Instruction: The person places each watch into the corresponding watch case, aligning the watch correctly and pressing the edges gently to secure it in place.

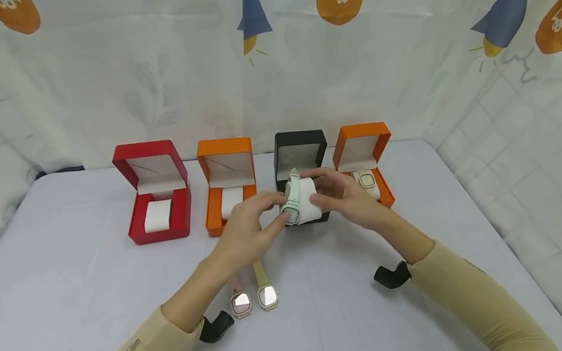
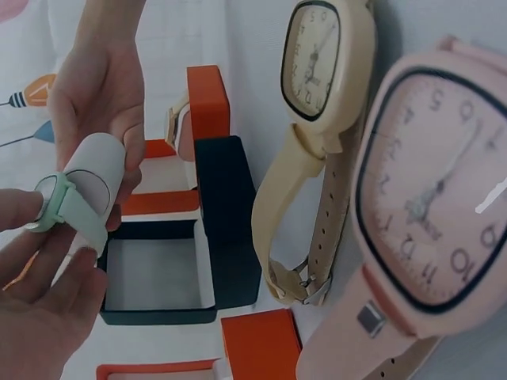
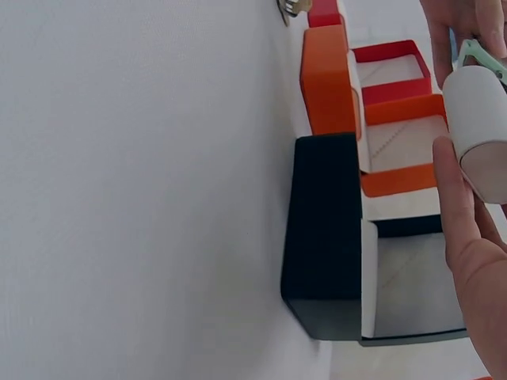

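Note:
My left hand (image 1: 246, 232) pinches a mint green wristwatch (image 1: 292, 213) between thumb and fingers. The right hand (image 1: 348, 196) grips a white watch cushion (image 1: 309, 200) from its other end. In the left wrist view the strap (image 2: 85, 218) lies against the near end of the cushion, its dial under the left thumb. Both are held over an open dark green box (image 1: 300, 146), whose lower part is mostly hidden by the hands in the head view. A pink watch (image 1: 241, 303) and a cream watch (image 1: 268, 296) lie on the table near the left forearm.
An open red box (image 1: 187, 214) and an orange box (image 1: 215, 212), each with a white cushion, stand left of the dark box. Another orange box (image 1: 386, 187) on the right holds a cream watch (image 1: 366, 180) on its cushion. A patterned curtain (image 1: 174, 81) hangs behind the table.

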Action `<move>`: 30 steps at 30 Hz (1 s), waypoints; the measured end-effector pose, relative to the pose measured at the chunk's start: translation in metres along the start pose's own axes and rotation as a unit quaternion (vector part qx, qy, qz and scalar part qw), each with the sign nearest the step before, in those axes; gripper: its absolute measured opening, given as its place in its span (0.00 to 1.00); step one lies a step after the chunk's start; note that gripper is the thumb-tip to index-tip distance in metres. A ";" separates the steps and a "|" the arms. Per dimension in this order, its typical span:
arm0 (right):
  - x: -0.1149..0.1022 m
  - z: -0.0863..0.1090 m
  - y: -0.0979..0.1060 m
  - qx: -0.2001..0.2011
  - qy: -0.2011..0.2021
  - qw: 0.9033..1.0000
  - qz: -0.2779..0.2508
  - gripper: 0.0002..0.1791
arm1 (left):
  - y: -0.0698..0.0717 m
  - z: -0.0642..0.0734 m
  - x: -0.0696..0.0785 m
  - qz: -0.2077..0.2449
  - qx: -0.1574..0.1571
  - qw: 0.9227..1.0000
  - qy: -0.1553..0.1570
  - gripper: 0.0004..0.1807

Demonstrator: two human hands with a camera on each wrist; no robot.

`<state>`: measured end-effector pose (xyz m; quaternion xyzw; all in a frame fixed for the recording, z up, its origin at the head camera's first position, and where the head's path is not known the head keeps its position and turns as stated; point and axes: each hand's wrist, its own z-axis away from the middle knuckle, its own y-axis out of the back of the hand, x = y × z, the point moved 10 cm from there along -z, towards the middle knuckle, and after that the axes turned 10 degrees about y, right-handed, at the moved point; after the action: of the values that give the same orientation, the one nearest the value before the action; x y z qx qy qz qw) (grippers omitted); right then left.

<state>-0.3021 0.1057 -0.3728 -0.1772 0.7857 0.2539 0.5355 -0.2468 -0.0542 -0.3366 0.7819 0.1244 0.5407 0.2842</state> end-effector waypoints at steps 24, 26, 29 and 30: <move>0.012 0.001 -0.013 0.015 -0.045 0.998 -0.042 0.28 | 0.000 0.000 -0.001 -0.010 0.031 0.999 -0.018 0.22; 0.010 0.001 -0.015 0.006 -0.040 0.998 -0.050 0.30 | 0.001 0.001 -0.003 0.001 0.031 0.999 -0.015 0.22; 0.007 0.001 -0.017 -0.005 -0.031 0.998 -0.061 0.36 | 0.003 0.001 -0.005 0.020 0.030 0.999 -0.008 0.22; 0.005 0.001 -0.018 -0.009 -0.028 0.997 -0.065 0.38 | 0.004 0.001 -0.007 0.025 0.031 0.999 -0.005 0.22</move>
<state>-0.2936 0.0914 -0.3818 -0.2254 0.7551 0.2304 0.5710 -0.2491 -0.0609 -0.3396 0.7958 0.1199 0.5397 0.2471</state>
